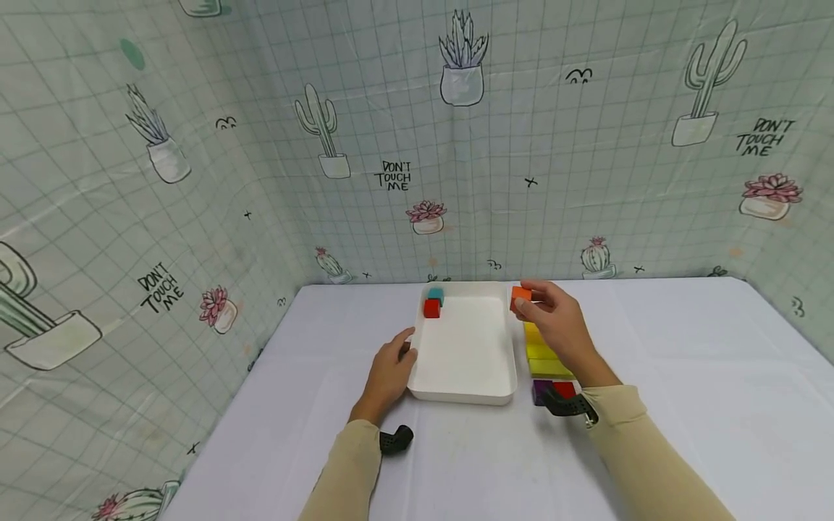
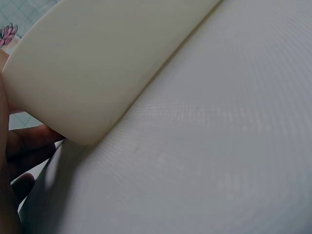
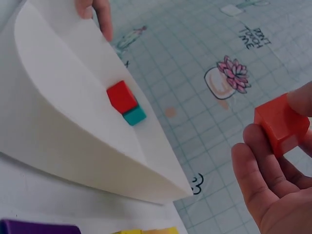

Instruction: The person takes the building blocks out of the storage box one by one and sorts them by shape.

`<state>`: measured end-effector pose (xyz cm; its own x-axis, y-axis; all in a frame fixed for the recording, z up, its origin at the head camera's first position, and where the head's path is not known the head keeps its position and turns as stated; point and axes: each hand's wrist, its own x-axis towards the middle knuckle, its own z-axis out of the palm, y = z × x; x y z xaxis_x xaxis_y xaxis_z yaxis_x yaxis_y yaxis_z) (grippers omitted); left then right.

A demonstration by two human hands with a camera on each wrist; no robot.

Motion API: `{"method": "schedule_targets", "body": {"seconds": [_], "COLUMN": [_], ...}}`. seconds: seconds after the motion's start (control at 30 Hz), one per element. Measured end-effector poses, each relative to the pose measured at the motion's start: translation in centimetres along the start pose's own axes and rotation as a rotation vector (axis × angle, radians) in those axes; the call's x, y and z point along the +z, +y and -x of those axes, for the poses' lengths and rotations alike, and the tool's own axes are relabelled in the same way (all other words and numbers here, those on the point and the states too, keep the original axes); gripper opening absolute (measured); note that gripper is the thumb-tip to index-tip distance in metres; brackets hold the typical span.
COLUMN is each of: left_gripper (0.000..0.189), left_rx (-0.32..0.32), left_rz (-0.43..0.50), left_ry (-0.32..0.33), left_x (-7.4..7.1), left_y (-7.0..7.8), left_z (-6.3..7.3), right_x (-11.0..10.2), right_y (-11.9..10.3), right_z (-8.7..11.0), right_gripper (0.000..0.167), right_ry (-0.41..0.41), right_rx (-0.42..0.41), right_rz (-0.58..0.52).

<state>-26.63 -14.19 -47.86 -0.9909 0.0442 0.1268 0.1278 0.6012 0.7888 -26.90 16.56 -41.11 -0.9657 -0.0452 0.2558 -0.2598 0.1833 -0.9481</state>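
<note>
My right hand (image 1: 562, 325) pinches an orange block (image 1: 519, 295) between thumb and fingers, level with the right wall of a white rectangular tray (image 1: 465, 347). In the right wrist view the orange block (image 3: 281, 122) is up in the air, apart from the tray. My left hand (image 1: 387, 373) grips the tray's left side, with fingertips (image 3: 101, 17) over the wall. Inside the tray's far left corner, a red block (image 1: 432, 309) sits against a teal block (image 1: 436, 293).
Right of the tray, partly under my right forearm, lie several yellow blocks (image 1: 544, 353), with a purple block (image 1: 541, 393) and another red block (image 1: 565, 390) nearer me. A white cloth covers the table (image 1: 339, 340); a patterned curtain (image 1: 495, 145) hangs behind it.
</note>
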Motion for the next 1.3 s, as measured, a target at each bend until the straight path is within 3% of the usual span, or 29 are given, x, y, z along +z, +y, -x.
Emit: {"method": "schedule_targets", "body": {"seconds": [0.17,0.53,0.87,1.3], "left_gripper": [0.047,0.047,0.048,0.047], "left_rx": [0.002,-0.013,-0.019,-0.012], "left_rz": [0.006,0.008,0.004,-0.008], "left_ry": [-0.003,0.013,-0.007,-0.003], "left_x": [0.1,-0.3,-0.2,0.1], "left_y": [0.1,0.2,0.2,0.0], "left_z": [0.0,-0.1,0.2,-0.1], "right_x": [-0.9,-2.2,-4.1,-6.7], "right_y": [0.2,0.3,0.4,1.7], "right_z": [0.7,2.1,4.9,7.4], "right_gripper": [0.055,0.059,0.062,0.061], "right_ry": [-0.006,-0.040,-0.032,-0.072], "right_rx": [0.012,0.098,0.239,0.262], "right_rz": [-0.051,0.045,-0.129,-0.024]}}
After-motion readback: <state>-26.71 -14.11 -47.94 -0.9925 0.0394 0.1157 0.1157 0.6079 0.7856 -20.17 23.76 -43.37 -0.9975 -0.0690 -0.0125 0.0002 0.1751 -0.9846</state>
